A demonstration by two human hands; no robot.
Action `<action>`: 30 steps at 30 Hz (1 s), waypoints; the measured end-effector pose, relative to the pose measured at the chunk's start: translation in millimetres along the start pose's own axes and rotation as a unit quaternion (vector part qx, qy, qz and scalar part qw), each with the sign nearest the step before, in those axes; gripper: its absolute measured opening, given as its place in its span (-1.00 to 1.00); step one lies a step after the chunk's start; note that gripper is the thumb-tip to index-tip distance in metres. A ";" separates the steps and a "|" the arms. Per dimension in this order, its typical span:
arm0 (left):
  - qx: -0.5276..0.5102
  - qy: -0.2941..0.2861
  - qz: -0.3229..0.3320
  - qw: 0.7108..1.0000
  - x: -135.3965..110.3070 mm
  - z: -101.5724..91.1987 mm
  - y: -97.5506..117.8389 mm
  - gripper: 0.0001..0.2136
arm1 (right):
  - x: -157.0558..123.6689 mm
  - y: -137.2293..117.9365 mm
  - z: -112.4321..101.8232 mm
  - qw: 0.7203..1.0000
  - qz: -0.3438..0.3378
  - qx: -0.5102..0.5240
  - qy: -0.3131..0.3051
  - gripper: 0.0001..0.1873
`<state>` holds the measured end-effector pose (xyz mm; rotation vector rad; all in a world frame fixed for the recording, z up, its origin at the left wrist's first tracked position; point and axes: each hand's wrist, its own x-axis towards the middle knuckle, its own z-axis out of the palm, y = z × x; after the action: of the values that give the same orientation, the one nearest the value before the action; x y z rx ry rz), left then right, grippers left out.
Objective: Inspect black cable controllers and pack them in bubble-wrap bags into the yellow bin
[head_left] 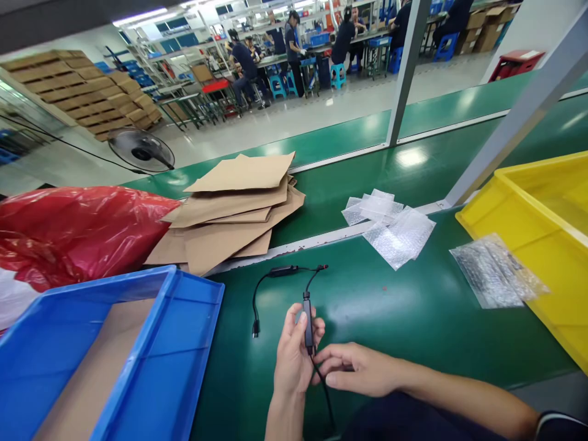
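Observation:
A slim black inline box (308,323) on a cable lies along the fingers of my left hand (293,352), with the thumb pressed against it. From its lower end the black cable (327,398) runs down towards me. The curled fingers of my right hand (361,369) are at this cable, just below the box; their tips are partly hidden. Beyond my left hand, a second black inline box (283,271) rests on the green table. Its lead ends in a black plug (255,329), and a small red-tipped end (323,267) lies where the leads meet.
A blue bin (197,306) stands at left, beside a red plastic bag (82,226). Flat brown cardboard pieces (239,211) are stacked behind. Bubble-wrap pouches (399,236) lie at right, more pouches (493,272) against a yellow bin (519,202). A metal post (407,73) rises behind.

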<state>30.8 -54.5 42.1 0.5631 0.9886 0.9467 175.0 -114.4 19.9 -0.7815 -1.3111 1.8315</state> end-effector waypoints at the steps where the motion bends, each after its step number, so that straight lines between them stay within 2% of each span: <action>1: -0.024 0.022 -0.001 0.999 -1.7 -0.5 -1.9 -0.71 | 0.1 1.2 1.7 0.999 0.006 0.033 -0.020 -0.53; 3: -0.065 0.040 -0.016 0.997 -3.4 -2.8 -4.8 -0.64 | -1.8 2.1 2.5 0.997 0.027 0.065 -0.033 -0.55; 5: -0.089 0.035 -0.040 0.995 -3.5 -5.0 -8.2 -0.66 | -5.6 1.1 0.8 0.997 0.062 0.043 -0.029 -0.60; 6: -0.096 0.037 -0.049 0.994 -3.2 -5.6 -10.6 -0.68 | -8.0 -0.2 -0.8 0.997 0.075 0.000 -0.019 -0.65; 8: -0.097 0.058 -0.059 0.992 -2.2 -5.7 -17.4 -0.73 | -13.5 -3.5 -5.5 0.984 0.074 -0.162 0.018 -0.76; 10: -0.082 0.082 -0.065 0.991 -2.2 -5.5 -26.5 -0.74 | -19.8 -7.5 -12.8 0.931 0.038 -0.359 0.052 -0.77; 12: -0.054 0.086 -0.072 0.992 -4.7 -6.0 -36.0 -0.72 | -26.3 -11.2 -22.5 0.858 0.010 -0.509 0.071 -0.72; 14: -0.026 0.071 -0.073 0.994 -9.8 -7.3 -43.9 -0.67 | -31.8 -14.2 -32.4 0.795 0.000 -0.601 0.087 -0.70; 15: -0.014 0.060 -0.074 0.995 -12.9 -7.9 -47.0 -0.65 | -33.8 -15.3 -36.4 0.772 -0.005 -0.628 0.098 -0.70; 17: 0.009 0.025 -0.079 0.997 -19.3 -8.0 -51.3 -0.63 | -35.5 -16.0 -40.8 0.748 -0.021 -0.652 0.121 -0.70; 20: 0.040 -0.047 -0.083 0.995 -25.9 -4.6 -54.7 -0.64 | -32.1 -11.7 -37.2 0.752 -0.069 -0.635 0.162 -0.67; 23: 0.067 -0.096 -0.057 0.992 -27.9 0.8 -56.4 -0.70 | -24.9 -2.6 -26.6 0.773 -0.114 -0.581 0.226 -0.67; 27: 0.096 -0.104 -0.017 0.990 -28.5 3.8 -57.9 -0.72 | -18.0 7.7 -13.6 0.827 -0.118 -0.457 0.305 -0.71; 30: 0.114 -0.108 -0.001 0.988 -30.0 1.9 -61.6 -0.68 | -16.7 10.9 -8.0 0.873 -0.099 -0.347 0.328 -0.71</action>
<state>50.8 -111.1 9.0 0.8386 0.9075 0.7560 188.2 -126.5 8.1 -1.4245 -1.4870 0.7626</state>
